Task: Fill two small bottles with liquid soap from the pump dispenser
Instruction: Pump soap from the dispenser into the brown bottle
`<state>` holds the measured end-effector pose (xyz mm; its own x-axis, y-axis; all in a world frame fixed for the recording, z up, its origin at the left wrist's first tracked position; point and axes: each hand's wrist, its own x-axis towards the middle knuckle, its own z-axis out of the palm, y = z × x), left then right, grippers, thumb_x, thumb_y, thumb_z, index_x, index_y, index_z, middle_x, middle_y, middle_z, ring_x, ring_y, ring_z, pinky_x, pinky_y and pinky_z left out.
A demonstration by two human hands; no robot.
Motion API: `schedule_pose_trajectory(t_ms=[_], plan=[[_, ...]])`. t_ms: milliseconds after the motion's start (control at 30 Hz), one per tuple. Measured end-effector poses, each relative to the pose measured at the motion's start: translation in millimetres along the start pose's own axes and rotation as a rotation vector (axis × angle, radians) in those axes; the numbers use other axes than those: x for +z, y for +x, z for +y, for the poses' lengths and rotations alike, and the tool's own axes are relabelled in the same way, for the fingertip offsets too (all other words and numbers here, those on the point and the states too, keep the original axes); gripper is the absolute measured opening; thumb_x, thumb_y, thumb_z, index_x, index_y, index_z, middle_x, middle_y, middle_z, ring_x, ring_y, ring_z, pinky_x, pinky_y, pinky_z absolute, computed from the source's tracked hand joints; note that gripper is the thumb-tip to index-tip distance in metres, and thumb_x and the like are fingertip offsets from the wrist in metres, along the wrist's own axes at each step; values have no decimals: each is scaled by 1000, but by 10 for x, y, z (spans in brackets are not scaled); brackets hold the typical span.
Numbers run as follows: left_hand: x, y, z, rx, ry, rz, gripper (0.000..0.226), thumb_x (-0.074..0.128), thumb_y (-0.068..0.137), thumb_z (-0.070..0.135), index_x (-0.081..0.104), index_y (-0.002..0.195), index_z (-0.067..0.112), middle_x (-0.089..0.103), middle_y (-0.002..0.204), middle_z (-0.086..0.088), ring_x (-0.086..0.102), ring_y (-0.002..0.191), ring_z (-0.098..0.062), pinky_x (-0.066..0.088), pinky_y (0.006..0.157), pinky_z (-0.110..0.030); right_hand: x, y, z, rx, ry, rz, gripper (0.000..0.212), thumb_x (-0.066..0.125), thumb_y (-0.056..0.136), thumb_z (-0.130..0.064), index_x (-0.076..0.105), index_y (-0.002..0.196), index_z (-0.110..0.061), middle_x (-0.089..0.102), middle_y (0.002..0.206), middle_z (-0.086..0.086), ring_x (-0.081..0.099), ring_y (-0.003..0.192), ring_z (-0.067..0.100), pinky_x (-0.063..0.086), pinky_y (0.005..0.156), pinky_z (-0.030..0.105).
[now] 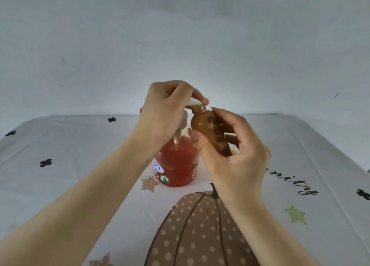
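One wide-angle camera, worn on the head, faces forward and down along both forearms. The left hand [164, 113] and right hand [238, 155] lie near, at frame centre. The tablecloth [80, 149] fills the lower half, the wall [180, 35] the upper.

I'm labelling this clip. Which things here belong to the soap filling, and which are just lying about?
In use: pump dispenser, small bottle, left hand, right hand.
Lying about: patterned tablecloth; small yellow object behind the right hand, unidentifiable.

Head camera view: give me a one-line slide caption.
Left hand grips the pump dispenser head while the right hand holds a small bottle tilted at its spout.
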<state>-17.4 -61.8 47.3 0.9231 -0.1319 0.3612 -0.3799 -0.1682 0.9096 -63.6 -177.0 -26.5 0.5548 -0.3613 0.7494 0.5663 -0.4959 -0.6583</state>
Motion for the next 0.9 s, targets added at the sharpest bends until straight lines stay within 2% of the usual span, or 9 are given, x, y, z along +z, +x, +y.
schedule_pose_trajectory(t_ms=[67,233,367,567,733,833,900], plan=[[1,-4,51,1,-19,9,34,39,87,5,70,75,4,75,82,-6,58,79,-58,49,52,-58,-6,0,0,-10,-2,4,48,77,77,-44,70,114,-13,73,101,-5,70,92,12,58,78,30],[-18,1,107,-26,-26,-23,32,40,88,4,70,80,-3,74,85,-10,56,79,-57,47,57,-64,16,13,-15,-45,-5,9,49,76,79,-44,70,114,-11,73,100,-5,69,92,12,58,77,31],[-20,-1,101,-14,-23,-20,32,39,88,4,69,79,-3,74,82,-7,57,81,-55,48,56,-61,9,16,-34,-41,4,-3,53,74,79,-49,70,114,-10,73,101,-5,69,92,11,57,77,27],[-9,-2,82,1,-35,-18,32,38,88,3,68,78,-3,74,80,-9,59,79,-52,47,55,-61,11,19,-37,-44,8,-1,52,75,80,-47,70,115,-10,73,101,-5,69,92,12,57,78,27],[-20,10,86,9,-20,-27,32,39,88,3,69,80,-4,74,81,-7,56,79,-54,45,52,-54,10,17,1,-44,-12,6,45,80,80,-35,70,115,-9,73,100,-3,70,91,14,58,76,31],[-26,17,78,-14,-25,-58,31,40,88,3,69,81,-5,74,79,-6,52,73,-54,45,56,-44,5,15,-2,-47,-16,0,46,79,80,-37,70,116,-9,73,102,-3,70,93,13,58,77,30],[-27,23,68,-12,-20,-63,31,40,87,3,69,81,-5,73,75,-5,51,66,-48,44,50,-40,5,8,-16,-40,-5,-4,48,77,80,-43,70,115,-11,73,102,-5,69,92,12,58,77,31]])
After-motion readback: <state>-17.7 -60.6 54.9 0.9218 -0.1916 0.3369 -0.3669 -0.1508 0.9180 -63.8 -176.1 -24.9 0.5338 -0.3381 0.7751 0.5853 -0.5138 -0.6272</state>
